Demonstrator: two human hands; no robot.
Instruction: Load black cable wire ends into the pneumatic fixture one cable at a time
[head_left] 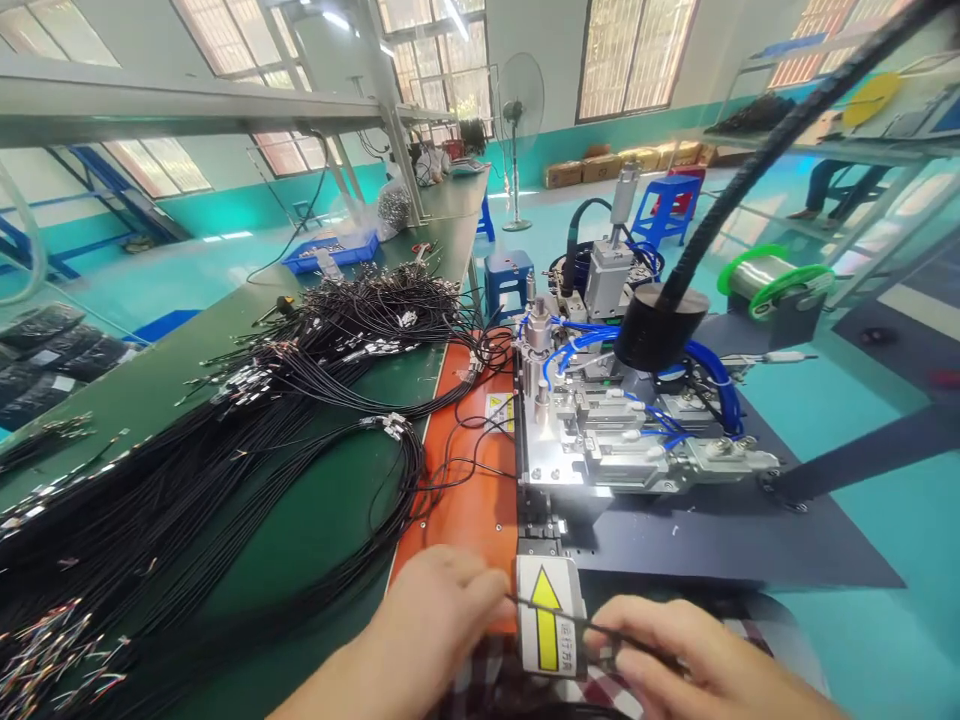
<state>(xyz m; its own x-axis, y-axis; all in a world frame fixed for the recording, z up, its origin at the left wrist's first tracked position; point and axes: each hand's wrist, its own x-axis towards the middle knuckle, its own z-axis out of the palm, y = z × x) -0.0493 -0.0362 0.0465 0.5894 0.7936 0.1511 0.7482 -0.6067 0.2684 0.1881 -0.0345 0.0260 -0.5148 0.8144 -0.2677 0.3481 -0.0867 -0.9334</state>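
My left hand (439,610) and my right hand (675,655) are at the near edge of the bench, each pinching one thin black wire (559,618) that stretches between them. The wire crosses a white block with a yellow arrow (547,615) at the front of a small metal machine (600,430). The machine has blue air hoses (577,345) and stands on a dark base plate (712,540) beside an orange plate (469,500).
Large bundles of black cables (225,450) cover the green bench (315,520) to the left. A blue tray (334,252) sits farther back. A black hose with a round hood (660,325) hangs over the machine. A solder-wire spool (776,280), blue stools (510,275) and a fan (517,110) stand beyond.
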